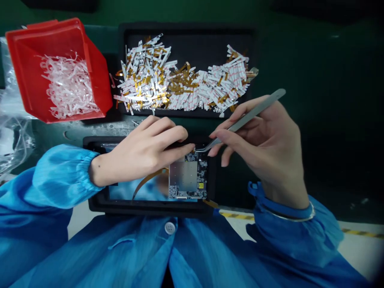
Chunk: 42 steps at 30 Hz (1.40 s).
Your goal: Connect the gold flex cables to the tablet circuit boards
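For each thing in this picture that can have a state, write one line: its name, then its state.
left hand: open, fingertips pressing by the circuit board's top edge.
right hand: shut on tweezers.
tweezers: held slanted, tips at the circuit board's top edge.
circuit board: exposed, seated in the black holder.
red bin: tilted, holding white strips.
black tray: holding a loose pile of flex strips.
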### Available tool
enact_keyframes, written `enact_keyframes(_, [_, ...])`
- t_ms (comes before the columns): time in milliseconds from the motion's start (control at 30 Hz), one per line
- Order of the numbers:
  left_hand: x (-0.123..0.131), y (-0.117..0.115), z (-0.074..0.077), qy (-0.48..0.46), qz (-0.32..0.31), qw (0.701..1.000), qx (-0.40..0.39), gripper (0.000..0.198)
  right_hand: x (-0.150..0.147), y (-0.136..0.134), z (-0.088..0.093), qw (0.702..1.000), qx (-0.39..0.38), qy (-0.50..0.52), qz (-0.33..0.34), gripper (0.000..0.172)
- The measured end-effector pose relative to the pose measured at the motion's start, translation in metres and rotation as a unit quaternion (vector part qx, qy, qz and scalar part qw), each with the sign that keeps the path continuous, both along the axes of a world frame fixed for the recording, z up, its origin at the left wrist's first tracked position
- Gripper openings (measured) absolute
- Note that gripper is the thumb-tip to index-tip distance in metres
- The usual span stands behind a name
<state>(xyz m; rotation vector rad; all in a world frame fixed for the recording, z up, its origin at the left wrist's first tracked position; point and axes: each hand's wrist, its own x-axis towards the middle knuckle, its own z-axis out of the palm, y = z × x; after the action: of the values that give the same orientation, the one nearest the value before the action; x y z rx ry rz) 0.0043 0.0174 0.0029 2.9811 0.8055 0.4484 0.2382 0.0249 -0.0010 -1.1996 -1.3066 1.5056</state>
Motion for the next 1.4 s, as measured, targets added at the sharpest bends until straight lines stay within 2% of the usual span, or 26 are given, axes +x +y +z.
enact_keyframes(167, [0.007, 0.002, 0.003, -0.005, 0.004, 1.000, -0.021, 0.021, 0.001, 0.000, -0.003, 1.000, 0.017, 0.012, 0.006, 0.033])
enact_keyframes(333, [0.022, 0.009, 0.001, -0.005, 0.044, 0.992, -0.114, 0.026, 0.000, -0.001, -0.006, 1.000, -0.012, 0.008, -0.019, 0.029])
enact_keyframes(500, [0.022, 0.014, 0.004, -0.062, 0.060, 0.980, -0.178, 0.017, -0.001, -0.002, -0.007, 0.999, -0.007, 0.015, -0.029, 0.031])
enact_keyframes(600, [0.015, 0.007, 0.010, -0.073, 0.060, 0.983, -0.160, 0.015, 0.000, -0.002, -0.008, 1.000, -0.008, 0.007, -0.019, 0.030])
enact_keyframes(867, [-0.001, -0.017, 0.013, 0.023, -0.004, 0.995, -0.097, 0.023, 0.002, -0.002, -0.009, 1.000, 0.000, -0.003, -0.026, 0.032])
enact_keyframes(1067, [-0.006, -0.025, 0.007, 0.021, -0.005, 0.997, -0.071, 0.032, 0.001, -0.004, -0.008, 0.999, -0.003, -0.017, -0.032, 0.032])
enact_keyframes(1400, [0.000, -0.025, 0.012, 0.065, 0.007, 0.997, -0.049, 0.034, 0.001, -0.005, -0.002, 0.998, 0.023, -0.056, -0.026, 0.033])
